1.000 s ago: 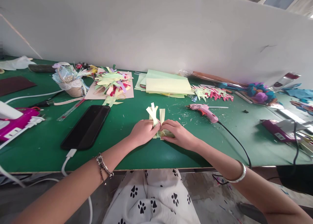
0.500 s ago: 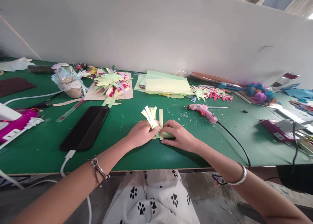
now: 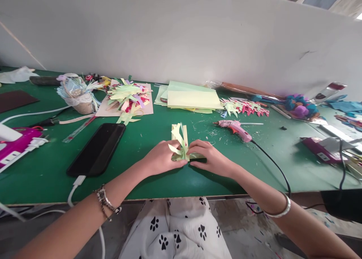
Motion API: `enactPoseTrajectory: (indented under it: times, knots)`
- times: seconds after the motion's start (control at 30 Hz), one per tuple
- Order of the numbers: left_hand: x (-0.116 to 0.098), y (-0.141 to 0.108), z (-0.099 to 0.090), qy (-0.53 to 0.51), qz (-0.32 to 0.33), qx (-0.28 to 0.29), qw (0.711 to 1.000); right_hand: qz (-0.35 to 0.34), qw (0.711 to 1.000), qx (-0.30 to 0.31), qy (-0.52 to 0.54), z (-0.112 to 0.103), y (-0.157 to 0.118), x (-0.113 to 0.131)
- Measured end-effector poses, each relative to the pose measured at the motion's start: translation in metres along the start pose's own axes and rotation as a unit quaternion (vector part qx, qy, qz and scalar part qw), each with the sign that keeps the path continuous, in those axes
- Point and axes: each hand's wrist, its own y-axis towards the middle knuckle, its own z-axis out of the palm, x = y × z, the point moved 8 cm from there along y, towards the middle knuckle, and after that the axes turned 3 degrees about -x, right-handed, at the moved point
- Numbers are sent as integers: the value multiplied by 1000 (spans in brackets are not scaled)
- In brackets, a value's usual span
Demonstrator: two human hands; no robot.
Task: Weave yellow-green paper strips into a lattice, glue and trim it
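Pale green and yellow paper strips (image 3: 178, 133) cross one another on the green table, between my hands and just beyond them. My left hand (image 3: 163, 157) is closed on the strips from the left, its thumb and fingertips at their lower part. From the right, my right hand (image 3: 210, 158) grips the strips near their crossing with bent fingers. A pink glue gun (image 3: 236, 128) lies to the right beyond my right hand. Farther back, light green and yellow paper sheets (image 3: 194, 98) lie stacked. My fingers partly hide where the strips meet.
A black phone (image 3: 97, 148) with a white cable lies left. Behind it, cut strips (image 3: 130, 96) pile on pink paper beside a small basket (image 3: 82, 100). Red-and-green folded paper (image 3: 249, 108) lies back right. Magenta power strips (image 3: 319, 150) sit at both sides. The table's front edge (image 3: 135, 201) is near me.
The strips by my left hand have shifted and splayed, one now curling out to the left. My left hand has moved slightly down, and my right hand slightly right.
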Motion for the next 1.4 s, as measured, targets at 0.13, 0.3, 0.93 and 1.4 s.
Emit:
enactPoseTrajectory:
  times: [0.13, 0.3, 0.93, 1.4]
  knots:
    - [3, -14, 3, 19, 4, 21, 1000, 80, 983, -160, 47, -27, -14, -21]
    - [4, -21, 7, 32, 10, 39, 999, 110, 905, -406, 72, -68, -47, -27]
    - [-12, -18, 10, 116, 130, -8, 985, -41, 959, -67, -272, -6, -3, 28]
    - [-8, -23, 9, 121, 156, -6, 980, 9, 974, -72, -212, -7, -19, -3]
